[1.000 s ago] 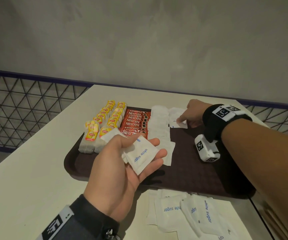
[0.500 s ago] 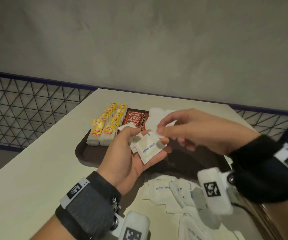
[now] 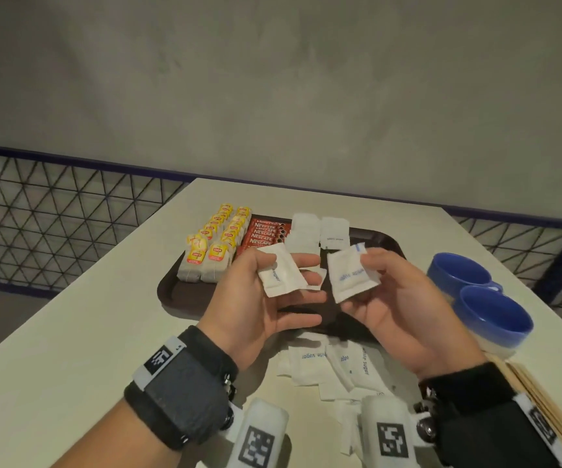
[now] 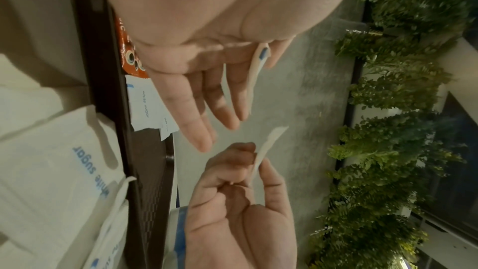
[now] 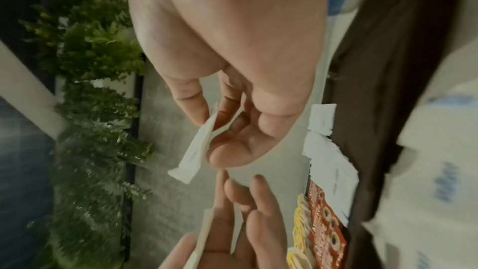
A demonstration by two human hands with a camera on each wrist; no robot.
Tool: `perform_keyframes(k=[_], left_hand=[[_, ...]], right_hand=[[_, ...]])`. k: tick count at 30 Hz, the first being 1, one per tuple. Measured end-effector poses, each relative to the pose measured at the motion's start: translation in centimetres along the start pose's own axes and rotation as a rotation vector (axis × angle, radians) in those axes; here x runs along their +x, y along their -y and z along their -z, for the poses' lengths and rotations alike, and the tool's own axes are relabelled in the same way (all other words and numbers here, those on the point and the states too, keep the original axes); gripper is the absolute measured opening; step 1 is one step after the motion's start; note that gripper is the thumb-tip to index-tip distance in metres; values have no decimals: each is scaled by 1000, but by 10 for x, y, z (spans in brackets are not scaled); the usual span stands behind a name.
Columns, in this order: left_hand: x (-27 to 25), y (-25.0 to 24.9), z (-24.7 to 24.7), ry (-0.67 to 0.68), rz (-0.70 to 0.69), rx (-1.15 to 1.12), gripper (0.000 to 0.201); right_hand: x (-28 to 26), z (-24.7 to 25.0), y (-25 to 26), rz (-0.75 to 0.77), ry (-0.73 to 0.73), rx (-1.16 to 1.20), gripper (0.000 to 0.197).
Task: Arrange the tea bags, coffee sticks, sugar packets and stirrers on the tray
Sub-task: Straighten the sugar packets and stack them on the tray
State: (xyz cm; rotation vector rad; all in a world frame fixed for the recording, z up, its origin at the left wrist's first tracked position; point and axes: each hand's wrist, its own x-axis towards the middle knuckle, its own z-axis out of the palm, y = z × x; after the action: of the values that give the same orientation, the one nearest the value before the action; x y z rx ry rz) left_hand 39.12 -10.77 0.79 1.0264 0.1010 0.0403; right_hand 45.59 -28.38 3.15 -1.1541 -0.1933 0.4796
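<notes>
1. Two rows of tea bags (image 3: 212,246) with yellow tags already fill the tray's (image 3: 171,292) far left part, toward the counter's (image 3: 80,332) far left corner.
2. The red coffee sticks (image 3: 264,235) lie just beside them, toward the middle of the tray; this group looks finished too.
3. Next along, a column of placed sugar packets (image 3: 303,231) runs front to back, and a second column has begun beside it at the tray's far edge.
4. Judging by this, sugar is the step in hand and roughly half done: a heap of loose sugar packets (image 3: 327,363) waits on the counter by its near edge, just outside the tray.
5. The wooden stirrers (image 3: 543,400) lie untouched at the counter's near right corner, so that group is all yet to do.
6. Two blue cups (image 3: 475,298) stand along the counter's right edge, beside the tray.
7. The left hand (image 3: 266,309) is raised palm-up over the tray's near edge, its fingers mostly straight, its thumb pressing a left-hand packet (image 3: 281,276) down onto them. A corner of more white paper shows beneath; I cannot tell how many it holds.
8. The right hand (image 3: 397,305) is raised opposite it, palm up, its grip a pinch of thumb and curled fingers on the right-hand packet (image 3: 352,276), which is tilted and clear of the tray.
9. The two hands are near each other but apart.
</notes>
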Motion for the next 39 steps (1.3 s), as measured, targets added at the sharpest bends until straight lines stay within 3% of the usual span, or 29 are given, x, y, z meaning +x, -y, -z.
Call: perform_keyframes(k=[3,6,8,16,18,22,26,29,34,39], left_hand=[[2,3,0,-53,-17,78,51],[3,6,-3,-81,-18,139,38],[5,10,-3,-82,-9,157,29],[-1,13,-7,65,76,236,23],[-2,10,-7,84,81,203,29],[-3,6,-4,73,56,41,65],[-1,8,-3,-2,-13,103,45],[2,9,-4,-116,-36,224,47],[4,9,-3,-174,-63,234,49],[2,10,-4,-171,-110,234,23]], right_hand=[[0,4,-5,-59,11,-26,28],[-1,6,-5,-46,58,-142,14],[-1,8,-6,-19,84,-181,16],[-2,8,-12,22,106,-192,32],[-2,8,-11,24,100,-182,32],[1,11,-13,18,79,-148,27],[2,12,-10,-20,85,-70,29],[2,14,-9,-21,79,28,36],[3,15,-10,-12,26,32,24],[3,16,-14,7,13,-103,22]])
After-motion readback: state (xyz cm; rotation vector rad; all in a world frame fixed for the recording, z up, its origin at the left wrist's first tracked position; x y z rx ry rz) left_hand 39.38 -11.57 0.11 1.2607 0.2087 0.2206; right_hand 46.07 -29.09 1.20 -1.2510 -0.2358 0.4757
